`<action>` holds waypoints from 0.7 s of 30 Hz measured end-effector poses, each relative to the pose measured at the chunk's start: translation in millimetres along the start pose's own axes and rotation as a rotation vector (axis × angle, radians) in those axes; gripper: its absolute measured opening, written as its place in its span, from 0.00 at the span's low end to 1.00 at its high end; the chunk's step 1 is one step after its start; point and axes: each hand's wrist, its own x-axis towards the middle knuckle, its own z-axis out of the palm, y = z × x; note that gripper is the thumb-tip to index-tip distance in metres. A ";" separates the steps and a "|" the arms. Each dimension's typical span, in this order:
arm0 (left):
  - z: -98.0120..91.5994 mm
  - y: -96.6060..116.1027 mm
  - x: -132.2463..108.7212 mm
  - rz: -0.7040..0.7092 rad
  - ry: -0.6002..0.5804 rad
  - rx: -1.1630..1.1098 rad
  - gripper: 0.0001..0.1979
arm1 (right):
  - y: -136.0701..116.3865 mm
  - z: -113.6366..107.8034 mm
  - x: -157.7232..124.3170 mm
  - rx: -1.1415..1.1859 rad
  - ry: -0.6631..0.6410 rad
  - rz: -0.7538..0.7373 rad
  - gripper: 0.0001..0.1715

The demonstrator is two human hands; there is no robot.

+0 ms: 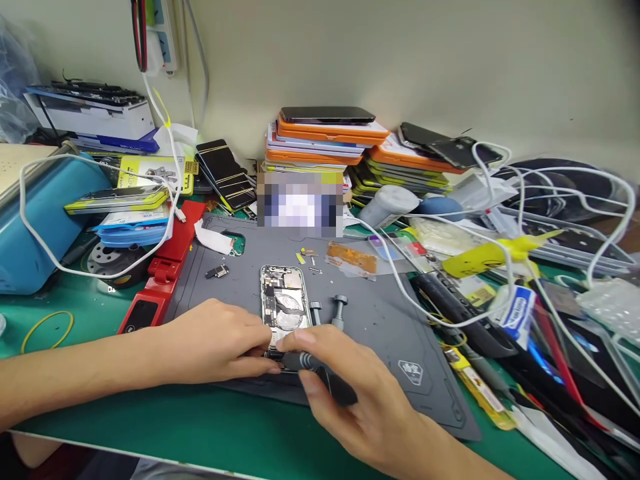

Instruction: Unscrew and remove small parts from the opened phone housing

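Note:
An opened phone (287,300) lies on a grey mat (370,313), its inner parts and a round coil showing. My left hand (220,340) is closed at the phone's lower left edge, fingertips on its frame. My right hand (355,387) curls over the lower right corner, near a dark-handled tool (300,361) whose tip points at the phone's bottom end. Its index finger reaches onto the phone; whether the fingers grip the tool is unclear. Two grey screwdrivers (340,310) lie right of the phone. A small black part (217,271) rests up and left of it.
A red tool (170,267) borders the mat's left side. Stacked orange boxes (325,137) stand at the back. White cables (395,267) loop across the right, over tools and a yellow bottle (475,260). A blue device (55,220) stands far left.

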 end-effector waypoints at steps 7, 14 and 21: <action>-1.9 1.5 -0.4 -0.023 -0.004 -0.035 0.08 | 1.2 -1.5 -9.0 0.003 -0.013 -0.012 0.49; 1.6 0.0 -1.8 -0.018 0.027 -0.023 0.12 | 5.0 -0.6 -14.4 0.030 0.014 0.011 0.48; -0.2 1.3 -2.5 0.013 0.024 -0.038 0.06 | 3.1 0.7 -17.1 -0.075 0.050 0.047 0.45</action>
